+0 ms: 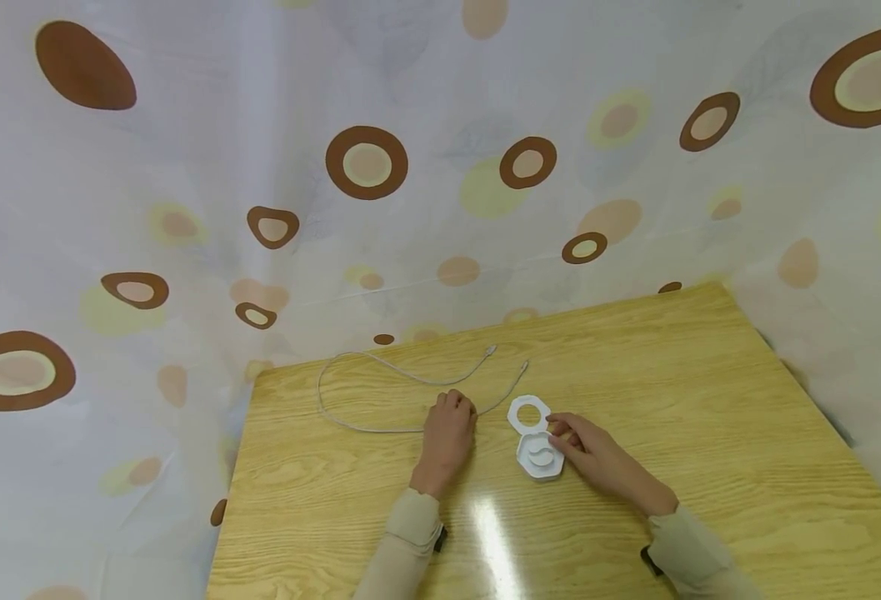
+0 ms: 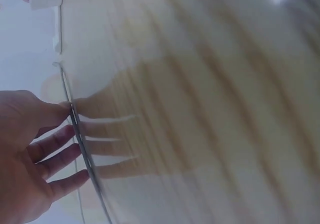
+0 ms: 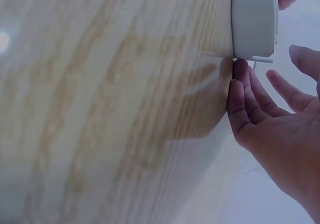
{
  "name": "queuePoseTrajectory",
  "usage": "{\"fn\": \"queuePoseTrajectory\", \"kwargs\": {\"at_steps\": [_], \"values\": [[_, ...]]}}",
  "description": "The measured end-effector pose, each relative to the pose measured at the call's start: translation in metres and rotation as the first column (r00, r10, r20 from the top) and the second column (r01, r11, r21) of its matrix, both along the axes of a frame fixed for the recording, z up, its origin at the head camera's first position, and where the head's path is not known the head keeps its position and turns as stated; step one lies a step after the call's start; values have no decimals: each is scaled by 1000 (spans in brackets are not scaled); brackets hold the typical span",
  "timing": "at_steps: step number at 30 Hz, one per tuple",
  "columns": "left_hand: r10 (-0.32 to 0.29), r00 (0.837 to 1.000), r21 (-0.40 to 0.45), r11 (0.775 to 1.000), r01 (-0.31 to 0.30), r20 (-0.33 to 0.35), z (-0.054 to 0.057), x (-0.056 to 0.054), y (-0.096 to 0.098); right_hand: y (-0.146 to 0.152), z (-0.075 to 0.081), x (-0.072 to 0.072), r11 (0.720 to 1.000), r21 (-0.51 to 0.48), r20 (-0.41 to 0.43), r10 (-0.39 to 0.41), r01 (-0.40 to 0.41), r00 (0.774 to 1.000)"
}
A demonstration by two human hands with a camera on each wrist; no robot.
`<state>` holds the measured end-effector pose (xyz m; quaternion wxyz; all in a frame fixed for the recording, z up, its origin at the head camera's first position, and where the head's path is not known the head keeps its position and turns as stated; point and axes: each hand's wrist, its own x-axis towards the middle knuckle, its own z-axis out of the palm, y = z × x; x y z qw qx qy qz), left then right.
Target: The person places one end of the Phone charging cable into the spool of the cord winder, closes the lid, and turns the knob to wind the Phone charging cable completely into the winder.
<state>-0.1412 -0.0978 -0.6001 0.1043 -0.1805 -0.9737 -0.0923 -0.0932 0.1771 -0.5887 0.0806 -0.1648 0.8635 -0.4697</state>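
Observation:
A thin white cable with a plug at each end lies in a loop on the table. My left hand is over its near stretch; in the left wrist view the spread fingers and thumb touch the cable. To the right lies a white hexagonal case, opened out, with a curved raised piece inside. Its lid, with a round hole, lies on the far side. My right hand is beside the case, fingers loosely bent. In the right wrist view its fingertips rest on the tabletop by the case, thumb apart.
The wooden table has light-coloured grain and a bright reflection near its front. A white sheet with brown, peach and yellow spots rises behind and at both sides. The two cable plugs point towards the back, beyond the lid.

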Motion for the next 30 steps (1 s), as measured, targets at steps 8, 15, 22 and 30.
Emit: {"fn": "queuePoseTrajectory", "kwargs": {"at_steps": [8, 15, 22, 30], "values": [[-4, 998, -78, 997, 8, 61, 10, 4, 3, -1, 1, -3, 998, 56, -34, -27, 28, 999], [-28, 991, -31, 999, 32, 131, 12, 6, 0, -4, 2, -3, 999, 35, -72, -20, 23, 997], [-27, 984, 35, 999, 21, 175, 14, 11, -4, -7, 4, -8, 999, 31, -157, -6, 11, 988], [-43, 986, 54, 998, 35, 159, 16, 18, 0, -15, 11, -16, 997, 78, -202, -2, 18, 979]]}}
